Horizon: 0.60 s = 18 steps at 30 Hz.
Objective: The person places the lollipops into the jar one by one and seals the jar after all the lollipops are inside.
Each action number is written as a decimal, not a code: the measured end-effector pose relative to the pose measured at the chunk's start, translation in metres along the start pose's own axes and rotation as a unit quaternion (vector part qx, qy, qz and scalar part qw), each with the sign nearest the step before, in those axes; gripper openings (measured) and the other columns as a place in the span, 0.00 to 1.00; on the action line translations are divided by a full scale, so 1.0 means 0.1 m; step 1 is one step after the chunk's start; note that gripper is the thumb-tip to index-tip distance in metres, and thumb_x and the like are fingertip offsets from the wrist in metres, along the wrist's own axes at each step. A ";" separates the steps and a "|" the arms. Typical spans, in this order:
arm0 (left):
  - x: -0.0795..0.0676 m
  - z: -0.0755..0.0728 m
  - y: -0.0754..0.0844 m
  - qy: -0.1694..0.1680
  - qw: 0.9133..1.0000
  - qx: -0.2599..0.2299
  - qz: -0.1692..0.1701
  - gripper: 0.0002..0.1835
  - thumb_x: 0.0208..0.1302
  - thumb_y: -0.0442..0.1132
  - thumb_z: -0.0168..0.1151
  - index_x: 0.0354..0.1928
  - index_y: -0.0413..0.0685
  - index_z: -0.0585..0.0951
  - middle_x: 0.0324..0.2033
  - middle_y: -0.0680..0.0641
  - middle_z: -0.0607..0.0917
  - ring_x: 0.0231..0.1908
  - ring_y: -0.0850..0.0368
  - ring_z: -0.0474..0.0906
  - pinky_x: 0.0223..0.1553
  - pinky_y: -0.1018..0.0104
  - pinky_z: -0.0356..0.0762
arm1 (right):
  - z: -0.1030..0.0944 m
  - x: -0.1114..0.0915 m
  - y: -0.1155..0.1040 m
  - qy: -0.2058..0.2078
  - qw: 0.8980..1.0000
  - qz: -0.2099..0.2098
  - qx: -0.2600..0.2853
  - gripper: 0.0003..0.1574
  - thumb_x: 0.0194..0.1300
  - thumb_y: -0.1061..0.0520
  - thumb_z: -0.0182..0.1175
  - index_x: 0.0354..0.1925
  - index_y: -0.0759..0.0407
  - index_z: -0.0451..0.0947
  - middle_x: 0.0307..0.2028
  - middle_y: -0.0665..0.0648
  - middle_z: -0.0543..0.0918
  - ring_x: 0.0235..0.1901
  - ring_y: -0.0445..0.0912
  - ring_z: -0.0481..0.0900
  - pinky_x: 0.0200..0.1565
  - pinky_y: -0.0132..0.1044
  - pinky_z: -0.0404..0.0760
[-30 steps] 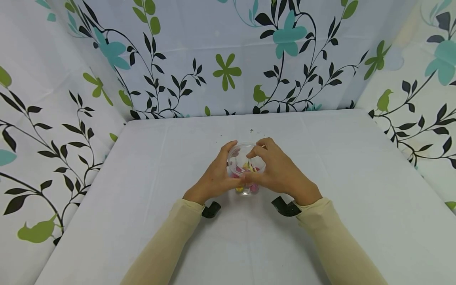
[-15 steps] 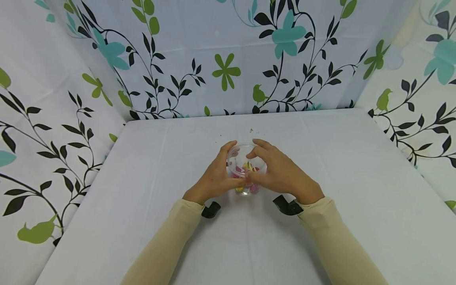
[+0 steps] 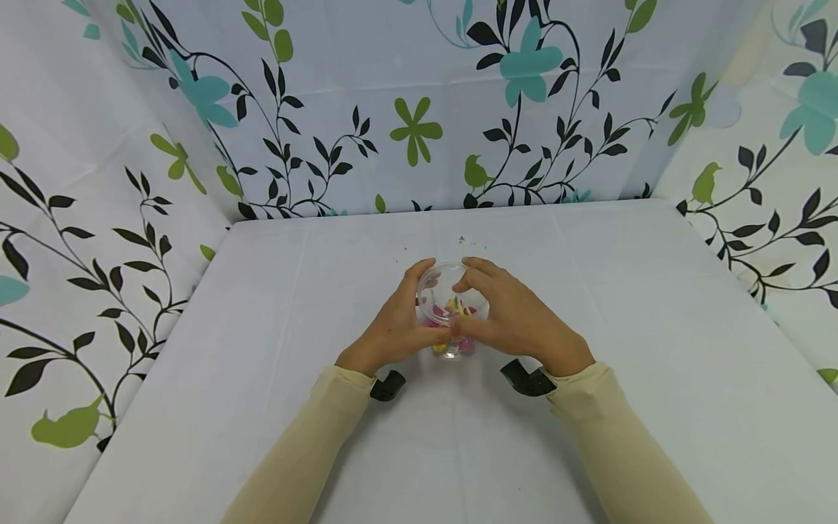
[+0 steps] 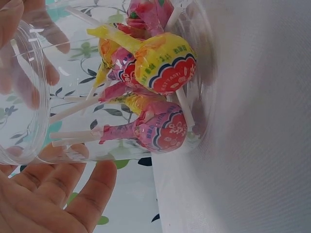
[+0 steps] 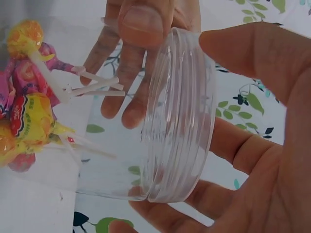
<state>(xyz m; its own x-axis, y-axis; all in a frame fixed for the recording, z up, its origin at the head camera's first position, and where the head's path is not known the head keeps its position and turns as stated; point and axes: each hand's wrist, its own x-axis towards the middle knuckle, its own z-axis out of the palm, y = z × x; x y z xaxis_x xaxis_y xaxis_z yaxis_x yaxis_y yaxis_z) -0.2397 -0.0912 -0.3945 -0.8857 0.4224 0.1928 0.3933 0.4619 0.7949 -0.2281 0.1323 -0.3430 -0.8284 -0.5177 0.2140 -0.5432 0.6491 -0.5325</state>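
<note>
A clear plastic jar (image 4: 116,154) stands upright on the white table, holding several wrapped lollipops (image 4: 165,63) in pink and yellow. My left hand (image 3: 393,327) curls round the jar's left side near the top, its thumb across the front. Over the rim sits a clear ridged lid (image 5: 182,116). My right hand (image 3: 524,316) grips this lid, thumb at the near edge and fingers round the far and right side. In the right wrist view the lollipop sticks (image 5: 102,87) point up toward the lid.
White cloth covers the table (image 3: 641,306). Small dark specks (image 3: 461,240) lie on it beyond the jar. Fabric walls printed with leaves and flowers (image 3: 419,131) enclose the back and both sides.
My right hand has shifted slightly round the lid: its fingers moved left along the far edge and its thumb a little right. The left hand and jar have stayed in place.
</note>
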 end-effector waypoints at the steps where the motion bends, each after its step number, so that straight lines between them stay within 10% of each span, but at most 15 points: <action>1: 0.00 0.00 0.00 0.000 1.000 0.000 0.000 0.61 0.56 0.44 0.82 0.81 0.57 0.47 0.73 0.40 0.66 0.69 0.45 0.68 0.68 0.45 0.72 | 0.00 0.00 0.00 0.005 1.000 -0.002 -0.003 0.26 0.63 0.45 0.73 0.53 0.58 0.80 0.74 0.64 0.67 0.72 0.63 0.68 0.66 0.63 0.73; 18: 0.00 -0.01 -0.01 0.002 1.000 0.005 0.000 0.61 0.57 0.46 0.82 0.82 0.57 0.48 0.73 0.43 0.67 0.71 0.49 0.67 0.69 0.45 0.71 | 0.01 0.01 -0.03 0.007 1.000 0.008 -0.020 0.30 0.61 0.43 0.75 0.53 0.58 0.80 0.70 0.65 0.70 0.66 0.62 0.74 0.62 0.61 0.78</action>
<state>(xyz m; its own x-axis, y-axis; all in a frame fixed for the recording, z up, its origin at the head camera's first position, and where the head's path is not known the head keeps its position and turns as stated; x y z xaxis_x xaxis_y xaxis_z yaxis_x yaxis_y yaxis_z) -0.2404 -0.0921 -0.3948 -0.8865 0.4199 0.1943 0.3954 0.4695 0.7895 -0.2275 0.1294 -0.3418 -0.8388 -0.4994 0.2168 -0.5344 0.6791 -0.5033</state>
